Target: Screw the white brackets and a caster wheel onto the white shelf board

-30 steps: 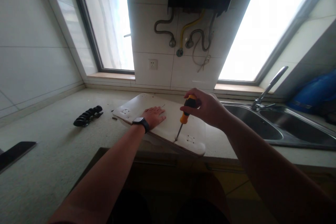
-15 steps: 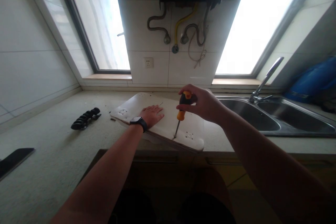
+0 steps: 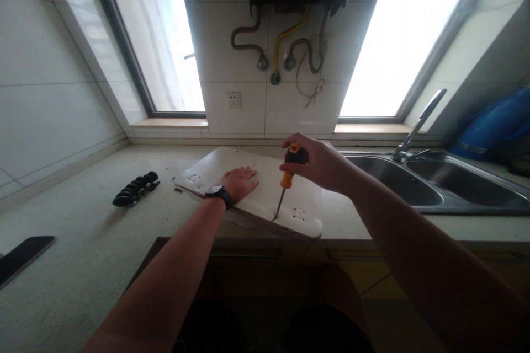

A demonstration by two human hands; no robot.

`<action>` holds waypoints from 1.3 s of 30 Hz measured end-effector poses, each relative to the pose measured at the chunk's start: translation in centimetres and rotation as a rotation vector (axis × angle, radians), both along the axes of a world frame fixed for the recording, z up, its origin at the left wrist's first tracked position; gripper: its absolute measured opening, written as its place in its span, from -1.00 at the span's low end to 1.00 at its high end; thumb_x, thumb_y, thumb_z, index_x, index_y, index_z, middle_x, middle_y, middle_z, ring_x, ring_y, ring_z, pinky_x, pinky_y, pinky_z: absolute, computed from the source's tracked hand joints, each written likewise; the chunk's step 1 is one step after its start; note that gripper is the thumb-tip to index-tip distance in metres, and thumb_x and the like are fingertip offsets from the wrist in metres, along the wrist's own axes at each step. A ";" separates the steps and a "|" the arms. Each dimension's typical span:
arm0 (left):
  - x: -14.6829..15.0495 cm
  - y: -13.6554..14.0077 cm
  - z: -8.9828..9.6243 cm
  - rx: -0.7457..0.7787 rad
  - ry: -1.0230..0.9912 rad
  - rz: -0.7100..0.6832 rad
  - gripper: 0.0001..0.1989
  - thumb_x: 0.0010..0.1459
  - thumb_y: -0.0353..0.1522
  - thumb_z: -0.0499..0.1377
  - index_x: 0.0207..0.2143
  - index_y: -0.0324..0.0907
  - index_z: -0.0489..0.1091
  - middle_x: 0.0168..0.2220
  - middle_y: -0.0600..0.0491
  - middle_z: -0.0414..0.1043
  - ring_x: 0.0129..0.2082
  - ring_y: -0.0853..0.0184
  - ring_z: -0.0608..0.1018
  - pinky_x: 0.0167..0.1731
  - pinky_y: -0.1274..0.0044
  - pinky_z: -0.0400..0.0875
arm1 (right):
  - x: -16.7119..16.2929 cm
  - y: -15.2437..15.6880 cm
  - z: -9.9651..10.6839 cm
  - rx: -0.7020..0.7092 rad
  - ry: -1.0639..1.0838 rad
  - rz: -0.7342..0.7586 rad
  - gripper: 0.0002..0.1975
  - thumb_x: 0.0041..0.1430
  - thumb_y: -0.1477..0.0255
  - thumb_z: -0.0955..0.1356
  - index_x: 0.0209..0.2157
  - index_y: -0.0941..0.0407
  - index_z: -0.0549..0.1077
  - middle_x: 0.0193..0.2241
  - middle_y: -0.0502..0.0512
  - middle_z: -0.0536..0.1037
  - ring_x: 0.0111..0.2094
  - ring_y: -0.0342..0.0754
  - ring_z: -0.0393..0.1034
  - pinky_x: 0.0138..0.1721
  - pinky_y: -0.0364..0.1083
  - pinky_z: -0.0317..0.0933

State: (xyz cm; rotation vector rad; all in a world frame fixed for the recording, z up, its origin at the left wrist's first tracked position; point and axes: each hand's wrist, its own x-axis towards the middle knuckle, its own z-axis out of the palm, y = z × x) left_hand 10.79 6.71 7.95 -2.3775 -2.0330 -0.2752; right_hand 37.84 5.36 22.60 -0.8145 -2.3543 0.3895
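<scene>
A white board (image 3: pixel 215 168) with small holes lies flat on the stone counter (image 3: pixel 83 253), its near end over the counter's front edge. My left hand (image 3: pixel 240 183), with a black watch on the wrist, presses palm down on the board. My right hand (image 3: pixel 318 162) grips the orange and black handle of a screwdriver (image 3: pixel 285 179). The screwdriver stands nearly upright, and its tip touches the board close to the near edge.
A black ridged handle-like part (image 3: pixel 136 188) lies on the counter to the left. A dark flat phone (image 3: pixel 22 256) sits at the far left edge. A steel double sink (image 3: pixel 434 187) with a tap (image 3: pixel 418 124) is at right. Pipes hang on the tiled wall.
The view dropped slightly a second ago and then steadied. My right hand has shifted a little on the screwdriver handle; the tip stays on the same spot. My left hand has not moved.
</scene>
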 end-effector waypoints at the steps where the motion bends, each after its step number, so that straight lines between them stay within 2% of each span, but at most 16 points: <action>1: 0.0 0.0 0.0 0.001 -0.001 0.000 -0.38 0.36 0.05 -0.17 0.34 0.01 0.16 0.38 0.06 0.05 0.36 0.17 0.14 0.32 0.25 -0.01 | 0.0 -0.2 0.2 0.044 -0.037 -0.057 -0.50 0.07 0.10 0.48 -0.04 0.05 0.41 -0.33 0.06 0.51 -0.38 -0.06 0.37 -0.34 -0.03 0.25; 4: 0.0 -0.1 0.0 0.004 -0.001 -0.005 -0.38 0.36 0.04 -0.17 0.34 0.00 0.16 0.38 0.06 0.04 0.36 0.18 0.14 0.33 0.26 -0.02 | 0.4 -0.3 0.4 0.068 -0.078 -0.026 -0.46 0.12 0.12 0.44 0.07 0.06 0.38 -0.24 0.13 0.51 -0.31 -0.02 0.39 -0.28 -0.01 0.28; 8: 0.1 -0.1 0.2 0.001 0.004 -0.008 -0.38 0.37 0.03 -0.16 0.34 -0.03 0.17 0.37 0.01 0.05 0.36 0.18 0.15 0.33 0.28 -0.02 | 1.0 0.3 0.0 -0.113 -0.003 0.332 -0.46 0.25 0.38 0.33 0.24 0.04 0.18 0.09 0.23 0.38 -0.03 -0.01 0.42 -0.07 -0.03 0.35; 10: 0.1 -0.1 0.2 -0.001 0.004 -0.005 -0.38 0.37 0.03 -0.16 0.34 -0.03 0.17 0.37 0.01 0.06 0.36 0.17 0.15 0.33 0.27 -0.02 | 1.0 0.6 -0.3 -0.176 0.046 0.429 -0.50 0.26 0.41 0.32 0.21 0.02 0.19 0.10 0.19 0.38 0.01 -0.04 0.41 -0.02 -0.06 0.34; 12: 0.1 -0.1 0.2 0.000 0.002 -0.002 -0.38 0.37 0.03 -0.16 0.33 -0.02 0.18 0.37 0.03 0.06 0.36 0.16 0.14 0.33 0.27 -0.01 | 0.7 0.4 -0.3 -0.158 0.058 0.350 -0.52 0.23 0.37 0.37 0.17 0.02 0.24 -0.04 0.14 0.47 -0.10 -0.06 0.45 -0.08 -0.06 0.34; 15: 0.1 -0.1 0.1 0.003 0.000 0.002 -0.39 0.37 0.03 -0.16 0.33 -0.01 0.18 0.37 0.03 0.06 0.36 0.16 0.14 0.32 0.27 0.00 | 0.2 -0.2 0.0 -0.029 0.016 0.069 -0.51 0.10 0.18 0.47 0.02 0.06 0.37 -0.29 0.07 0.52 -0.35 -0.08 0.40 -0.30 -0.06 0.30; 18: 0.1 -0.1 0.1 0.008 -0.001 0.002 -0.39 0.37 0.03 -0.16 0.33 0.00 0.18 0.37 0.03 0.07 0.35 0.17 0.15 0.32 0.26 -0.01 | 0.0 -0.7 0.2 0.096 -0.024 -0.066 -0.51 0.07 0.10 0.47 -0.06 0.10 0.41 -0.33 0.10 0.51 -0.38 -0.06 0.36 -0.34 -0.03 0.27; 20: 0.1 -0.1 0.2 0.013 -0.001 -0.002 -0.39 0.37 0.03 -0.16 0.33 0.00 0.18 0.37 0.02 0.07 0.35 0.17 0.16 0.32 0.27 -0.01 | 0.3 -0.7 0.2 0.094 -0.028 -0.018 -0.51 0.16 0.17 0.43 0.06 0.10 0.38 -0.19 0.17 0.51 -0.27 -0.02 0.40 -0.26 0.00 0.31; 23: 0.1 -0.2 0.2 0.014 -0.001 -0.011 -0.38 0.36 0.04 -0.16 0.33 -0.01 0.19 0.36 0.02 0.08 0.34 0.16 0.17 0.32 0.28 0.01 | 0.6 0.0 -0.2 -0.110 0.059 0.274 -0.43 0.27 0.35 0.33 0.28 0.03 0.18 0.14 0.22 0.35 0.01 0.00 0.40 -0.04 0.00 0.35; 25: 0.0 -0.2 0.2 0.015 -0.001 -0.014 -0.38 0.37 0.04 -0.17 0.33 -0.01 0.19 0.36 0.02 0.08 0.34 0.15 0.17 0.32 0.27 0.01 | 0.6 0.4 -0.5 -0.242 0.143 0.446 -0.43 0.30 0.41 0.31 0.30 -0.01 0.12 0.16 0.19 0.32 0.10 -0.03 0.36 0.05 -0.02 0.33; 26: 0.0 -0.2 0.2 0.017 -0.001 -0.014 -0.38 0.37 0.04 -0.17 0.33 -0.01 0.18 0.37 0.03 0.07 0.35 0.15 0.17 0.32 0.26 0.00 | 0.4 0.4 -0.7 -0.272 0.175 0.464 -0.46 0.29 0.41 0.32 0.27 0.01 0.15 0.10 0.18 0.37 0.07 -0.04 0.38 0.04 -0.02 0.34; 28: -0.1 -0.1 0.1 0.019 -0.003 -0.016 -0.37 0.37 0.05 -0.18 0.33 -0.01 0.17 0.37 0.03 0.06 0.35 0.15 0.15 0.32 0.26 0.00 | 0.1 0.4 -0.9 -0.241 0.205 0.371 -0.54 0.25 0.34 0.38 0.15 0.06 0.28 -0.08 0.14 0.46 -0.07 -0.05 0.44 -0.04 -0.03 0.36; 30: -0.2 0.0 -0.1 0.019 -0.004 -0.019 -0.36 0.36 0.06 -0.18 0.33 -0.01 0.17 0.37 0.04 0.06 0.35 0.16 0.15 0.32 0.27 -0.01 | -0.3 0.2 -0.9 -0.120 0.188 0.200 -0.57 0.17 0.22 0.44 0.01 0.08 0.36 -0.24 0.09 0.48 -0.25 -0.08 0.42 -0.20 -0.06 0.36; 34: -0.3 0.1 -0.3 0.020 -0.007 -0.017 -0.36 0.36 0.06 -0.18 0.33 -0.01 0.17 0.37 0.03 0.07 0.35 0.16 0.16 0.32 0.26 0.00 | -0.3 -0.4 -0.5 0.122 0.068 -0.012 -0.58 0.14 0.11 0.44 -0.10 0.09 0.43 -0.32 0.08 0.48 -0.37 -0.10 0.35 -0.33 -0.07 0.29; 36: -0.2 0.1 -0.2 0.017 -0.008 -0.013 -0.37 0.36 0.05 -0.17 0.33 0.00 0.18 0.37 0.04 0.07 0.35 0.17 0.16 0.32 0.26 0.01 | 0.0 -0.5 -0.2 0.090 0.037 0.060 -0.60 0.21 0.20 0.40 0.03 0.07 0.40 -0.19 0.12 0.50 -0.25 -0.06 0.41 -0.22 -0.05 0.33; 39: -0.1 0.0 0.0 0.010 -0.011 -0.005 -0.39 0.36 0.04 -0.15 0.32 0.02 0.19 0.37 0.04 0.07 0.35 0.17 0.16 0.31 0.24 0.02 | 0.2 -0.4 0.1 -0.113 0.069 0.311 -0.51 0.29 0.38 0.31 0.23 0.05 0.24 0.06 0.17 0.43 0.01 -0.04 0.41 0.01 -0.04 0.33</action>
